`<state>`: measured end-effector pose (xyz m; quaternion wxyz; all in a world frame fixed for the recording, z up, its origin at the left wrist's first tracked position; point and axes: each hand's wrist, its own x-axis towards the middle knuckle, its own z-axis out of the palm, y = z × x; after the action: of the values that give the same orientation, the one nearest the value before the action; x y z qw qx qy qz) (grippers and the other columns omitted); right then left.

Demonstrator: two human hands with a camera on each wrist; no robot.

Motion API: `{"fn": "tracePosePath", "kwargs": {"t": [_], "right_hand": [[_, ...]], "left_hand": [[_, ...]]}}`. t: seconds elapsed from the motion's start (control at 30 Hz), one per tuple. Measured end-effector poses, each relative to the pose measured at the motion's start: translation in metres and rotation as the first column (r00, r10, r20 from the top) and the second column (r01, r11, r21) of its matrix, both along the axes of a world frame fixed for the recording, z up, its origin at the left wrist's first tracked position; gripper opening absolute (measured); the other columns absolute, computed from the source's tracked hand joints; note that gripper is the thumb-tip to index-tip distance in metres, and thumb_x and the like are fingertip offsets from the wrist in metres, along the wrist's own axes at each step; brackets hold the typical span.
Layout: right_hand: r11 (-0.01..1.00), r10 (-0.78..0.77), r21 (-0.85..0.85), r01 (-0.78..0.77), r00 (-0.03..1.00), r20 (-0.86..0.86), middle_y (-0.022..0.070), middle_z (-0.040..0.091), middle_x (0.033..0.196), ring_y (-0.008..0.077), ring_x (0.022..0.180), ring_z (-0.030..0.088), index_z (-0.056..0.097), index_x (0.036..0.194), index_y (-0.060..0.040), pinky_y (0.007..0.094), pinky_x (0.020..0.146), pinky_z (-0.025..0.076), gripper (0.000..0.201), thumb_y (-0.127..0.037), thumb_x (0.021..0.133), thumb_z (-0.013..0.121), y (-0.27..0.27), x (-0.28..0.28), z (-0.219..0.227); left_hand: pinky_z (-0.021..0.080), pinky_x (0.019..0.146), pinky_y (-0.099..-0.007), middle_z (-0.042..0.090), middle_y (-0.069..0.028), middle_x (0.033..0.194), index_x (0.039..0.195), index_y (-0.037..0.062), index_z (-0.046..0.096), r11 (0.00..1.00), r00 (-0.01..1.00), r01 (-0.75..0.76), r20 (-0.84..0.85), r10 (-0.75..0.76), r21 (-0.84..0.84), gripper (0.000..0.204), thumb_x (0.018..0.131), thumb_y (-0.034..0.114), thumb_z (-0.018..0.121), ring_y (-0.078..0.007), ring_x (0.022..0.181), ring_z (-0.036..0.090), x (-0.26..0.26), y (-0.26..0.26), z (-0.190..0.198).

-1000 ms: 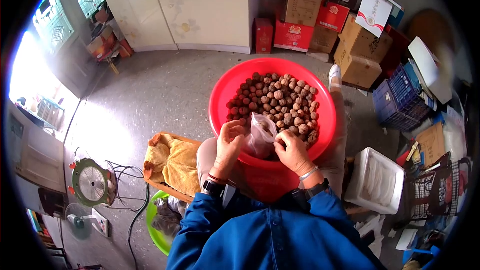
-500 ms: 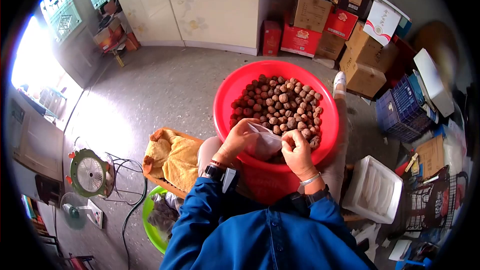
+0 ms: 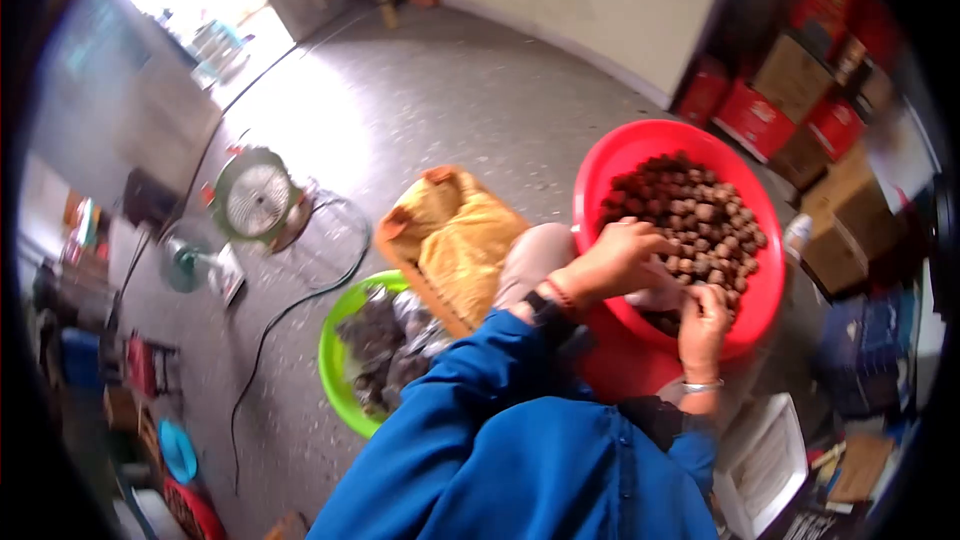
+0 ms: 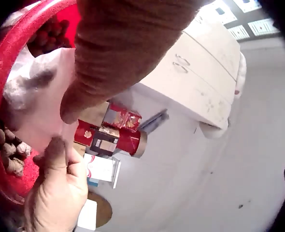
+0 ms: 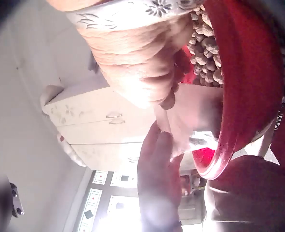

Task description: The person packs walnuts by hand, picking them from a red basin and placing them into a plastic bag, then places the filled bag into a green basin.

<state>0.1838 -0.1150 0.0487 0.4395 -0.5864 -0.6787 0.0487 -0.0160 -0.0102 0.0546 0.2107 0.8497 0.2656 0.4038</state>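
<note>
A thin translucent plastic bag (image 4: 43,96) is stretched between the two hands at the near side of a red basin (image 3: 768,302). My left hand (image 3: 622,258) holds one side of the bag's mouth, its thumb and fingers at the edge. On the other side, my right hand (image 3: 704,325) pinches the rim between thumb and fingers, as the left wrist view shows. Dark shapes show through the film inside the bag. Brown walnuts (image 3: 700,215) are heaped in the basin beyond the bag.
Left of the basin, a yellow cloth (image 3: 465,240) covers a wooden seat. Beside it sits a green tub (image 3: 335,380) with grey plastic bags. A white foam box (image 3: 765,470) stands at right. Fans (image 3: 255,198) and a cable lie farther left; stacked cartons (image 3: 840,210) rise behind.
The head view has swung left, so the basin appears farther right and tilted. Both hands remain at the bag's mouth; the right hand has moved from raised fingers to pinching the rim.
</note>
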Motion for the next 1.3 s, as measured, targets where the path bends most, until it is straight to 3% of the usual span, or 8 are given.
{"fn": "tracePosePath", "kwargs": {"t": [0.27, 0.43, 0.57, 0.63, 0.67, 0.8, 1.0, 1.3], "right_hand": [[0.996, 0.062, -0.063, -0.064, 0.997, -0.037, 0.0098, 0.062, 0.093, 0.0237, 0.089, 0.059, 0.062, 0.097, 0.0010, 0.0344, 0.081, 0.050, 0.007, -0.006, 0.099, 0.063, -0.003, -0.001, -0.011], [0.962, -0.118, -0.273, -0.030, 0.852, -0.510, -0.0005, 0.060, 0.098, 0.0088, 0.082, 0.054, 0.061, 0.115, -0.0042, 0.0236, 0.072, 0.048, 0.024, -0.027, 0.106, 0.061, 0.000, 0.022, -0.054], [0.932, -0.155, -0.362, -0.032, 0.867, -0.473, -0.0021, 0.057, 0.092, 0.0070, 0.077, 0.051, 0.061, 0.113, -0.0051, 0.0234, 0.068, 0.046, 0.025, -0.028, 0.105, 0.061, -0.001, 0.018, -0.057], [0.905, -0.139, -0.419, -0.077, 0.876, -0.462, -0.0018, 0.057, 0.091, 0.0069, 0.075, 0.050, 0.061, 0.111, -0.0031, 0.0232, 0.066, 0.044, 0.028, -0.030, 0.104, 0.061, -0.001, 0.011, -0.049], [0.898, -0.146, -0.438, -0.045, 0.908, -0.392, -0.0013, 0.057, 0.092, 0.0067, 0.075, 0.050, 0.061, 0.110, -0.0019, 0.0230, 0.065, 0.043, 0.025, -0.025, 0.104, 0.061, 0.001, 0.011, -0.052], [0.939, -0.071, -0.344, -0.020, 0.966, -0.250, 0.0031, 0.063, 0.094, 0.0093, 0.075, 0.054, 0.062, 0.110, 0.0014, 0.0263, 0.068, 0.048, 0.019, -0.015, 0.101, 0.065, 0.000, 0.007, -0.060], [0.939, -0.052, -0.340, 0.050, 0.999, 0.004, 0.0075, 0.066, 0.094, 0.0172, 0.078, 0.061, 0.064, 0.104, 0.0006, 0.0323, 0.073, 0.052, 0.016, -0.013, 0.097, 0.067, -0.001, 0.001, -0.057], [0.930, -0.016, -0.366, 0.032, 0.999, 0.048, 0.0074, 0.064, 0.093, 0.0180, 0.078, 0.060, 0.063, 0.102, -0.0006, 0.0324, 0.073, 0.052, 0.012, -0.010, 0.097, 0.066, 0.000, 0.003, -0.060]], "left_hand": [[0.044, 0.083, -0.0425, 0.059, -0.0036, 0.082, 0.070, 0.0164, 0.068, 0.988, 0.993, -0.116, 0.017, 0.115, 0.102, 0.012, 0.074, 0.026, 0.075, -0.0269, 0.092, 0.055, 0.020, -0.008, -0.041], [0.044, 0.079, -0.0400, 0.061, -0.0043, 0.082, 0.066, 0.0146, 0.064, 0.983, 0.954, -0.134, 0.283, 0.094, 0.126, 0.012, 0.069, 0.015, 0.076, -0.0274, 0.084, 0.055, 0.002, -0.015, -0.005], [0.054, 0.087, -0.0412, 0.071, -0.0109, 0.102, 0.094, 0.0044, 0.070, 0.995, 0.895, -0.099, 0.436, 0.094, -0.011, 0.016, 0.080, 0.006, 0.076, -0.0314, 0.098, 0.066, -0.039, -0.018, 0.023], [0.057, 0.084, -0.0310, 0.076, -0.0106, 0.108, 0.108, 0.0006, 0.071, 0.843, 0.856, 0.004, 0.438, 0.276, -0.538, 0.020, 0.088, 0.002, 0.074, -0.0168, 0.098, 0.070, -0.083, -0.049, 0.068], [0.057, 0.084, -0.0281, 0.076, -0.0075, 0.109, 0.112, 0.0004, 0.072, 0.839, 0.764, 0.156, 0.602, 0.232, -0.521, 0.020, 0.092, -0.003, 0.069, -0.0116, 0.096, 0.067, -0.098, -0.047, 0.058], [0.053, 0.084, -0.0262, 0.069, -0.0011, 0.102, 0.109, 0.0013, 0.068, 0.875, 0.718, 0.029, 0.619, 0.318, -0.483, 0.011, 0.097, 0.000, 0.068, -0.0089, 0.094, 0.062, -0.205, -0.070, 0.061], [0.042, 0.068, -0.0220, 0.057, 0.0075, 0.083, 0.091, 0.0062, 0.065, 0.518, 0.543, -0.620, 0.154, 0.825, -0.590, 0.008, 0.096, 0.006, 0.070, -0.0030, 0.077, 0.050, -0.363, -0.142, 0.011], [0.044, 0.061, -0.0292, 0.060, 0.0015, 0.072, 0.083, 0.0031, 0.065, -0.064, 0.101, -0.838, -0.269, 0.958, -0.541, 0.020, 0.094, 0.020, 0.068, -0.0083, 0.068, 0.050, -0.514, -0.285, -0.116]]}}
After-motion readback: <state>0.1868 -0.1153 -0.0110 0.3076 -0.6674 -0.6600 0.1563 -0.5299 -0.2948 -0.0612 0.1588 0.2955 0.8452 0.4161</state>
